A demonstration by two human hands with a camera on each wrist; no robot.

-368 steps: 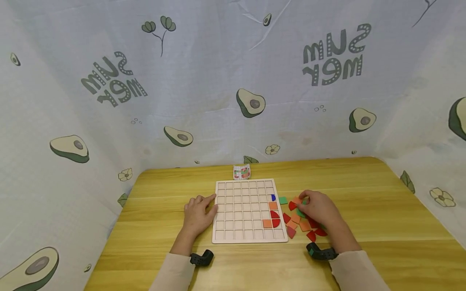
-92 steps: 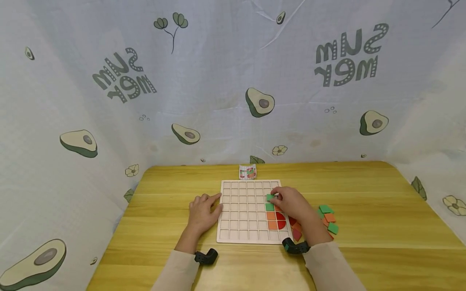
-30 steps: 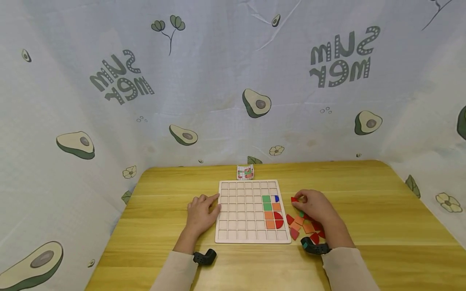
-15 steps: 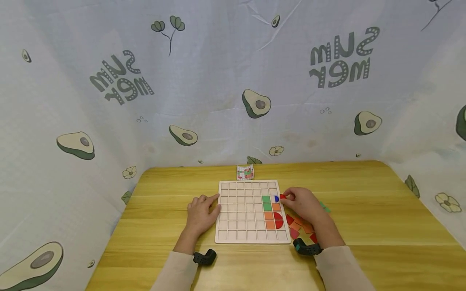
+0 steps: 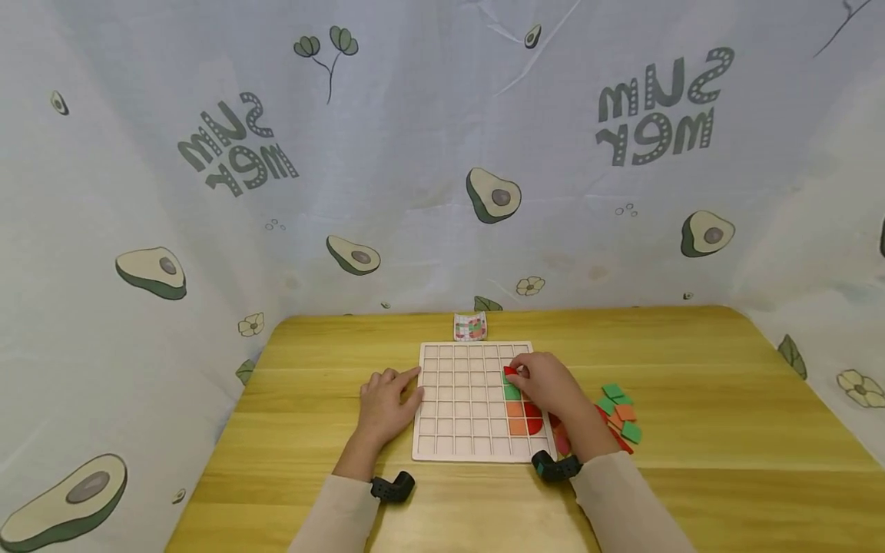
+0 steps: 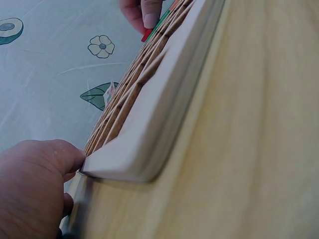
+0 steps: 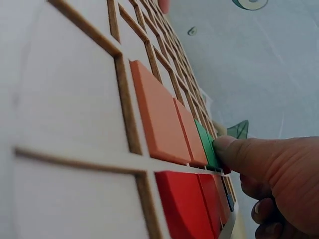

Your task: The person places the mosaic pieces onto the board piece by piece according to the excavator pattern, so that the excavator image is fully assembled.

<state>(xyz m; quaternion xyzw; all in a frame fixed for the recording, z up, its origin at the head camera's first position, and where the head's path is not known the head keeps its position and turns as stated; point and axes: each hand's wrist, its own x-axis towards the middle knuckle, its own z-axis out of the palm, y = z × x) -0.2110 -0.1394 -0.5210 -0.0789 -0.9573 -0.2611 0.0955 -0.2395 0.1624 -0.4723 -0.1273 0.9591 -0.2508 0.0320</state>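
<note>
My right hand (image 5: 549,384) pinches a red tile (image 5: 509,371) between thumb and fingertips. It holds the tile over the wooden grid board (image 5: 452,407), at the far edge of the upper green tile. Below lie another green tile (image 5: 512,392), two orange tiles (image 5: 516,418) and two red quarter-circles (image 5: 533,420) forming a half disc. In the right wrist view the orange tiles (image 7: 154,112) sit in their cells, and the thumb meets the green tiles (image 7: 205,142). My left hand (image 5: 387,407) touches the board's left edge with thumb and forefinger extended. The right hand covers the blue piece in the head view.
Right of the board lies a loose pile of green tiles (image 5: 613,391), orange tiles (image 5: 625,412) and red ones, partly behind the right forearm. A small printed pattern card (image 5: 470,326) stands behind the board. A patterned cloth (image 5: 415,153) hangs behind the table.
My right hand has carried a red tile leftward from the pile to over the board. Since the oldest frame, two green tiles and one orange have joined the grid. The left hand stays at the edge.
</note>
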